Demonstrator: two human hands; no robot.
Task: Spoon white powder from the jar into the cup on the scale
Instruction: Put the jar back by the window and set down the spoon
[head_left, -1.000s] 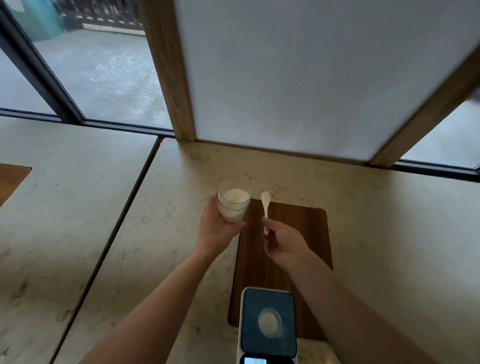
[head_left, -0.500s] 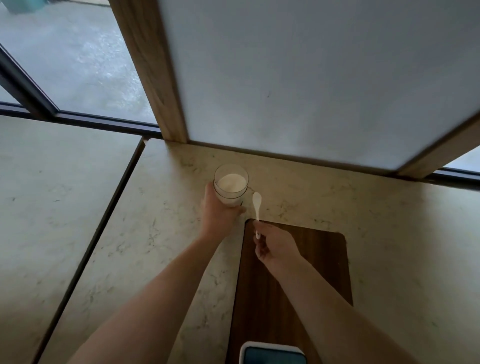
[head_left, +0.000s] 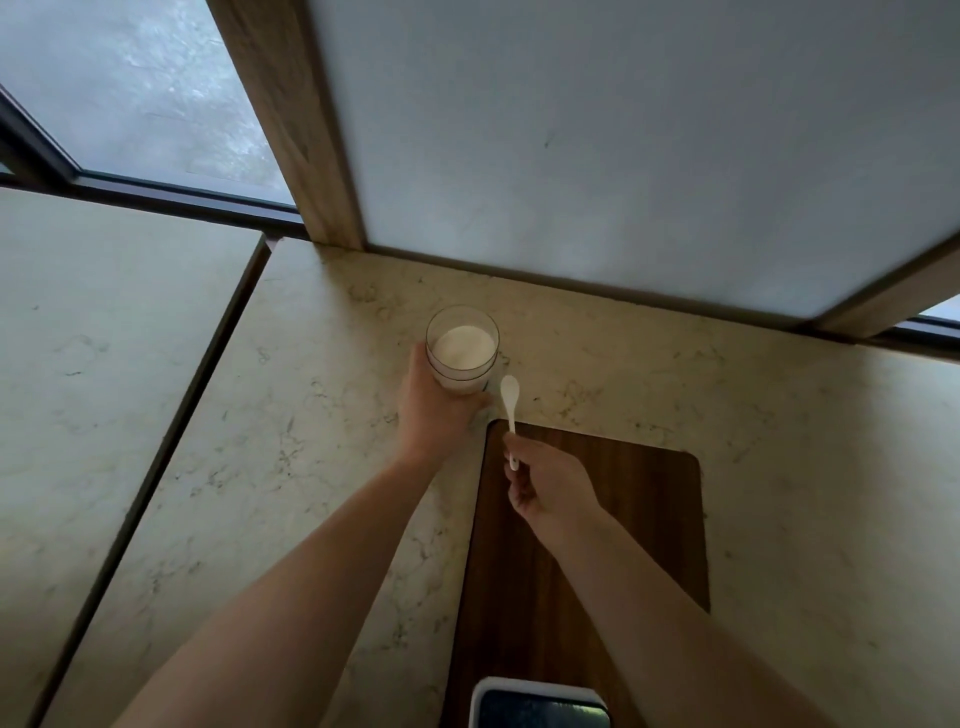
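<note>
A clear glass jar holding white powder stands on the marble counter, just beyond the far left corner of a dark wooden board. My left hand is wrapped around the jar's near side. My right hand pinches the handle of a small white spoon; its empty bowl points away from me, just right of the jar. Only the top edge of the scale shows at the bottom of the view. The cup on it is out of sight.
The marble counter runs to a frosted panel framed by wooden posts. A dark seam splits the counter on the left. A window lies at the back left.
The jar went from lifted over the board's corner to the counter beyond it. My right hand followed with the spoon. The view tilted up, so the cup dropped out of sight.
</note>
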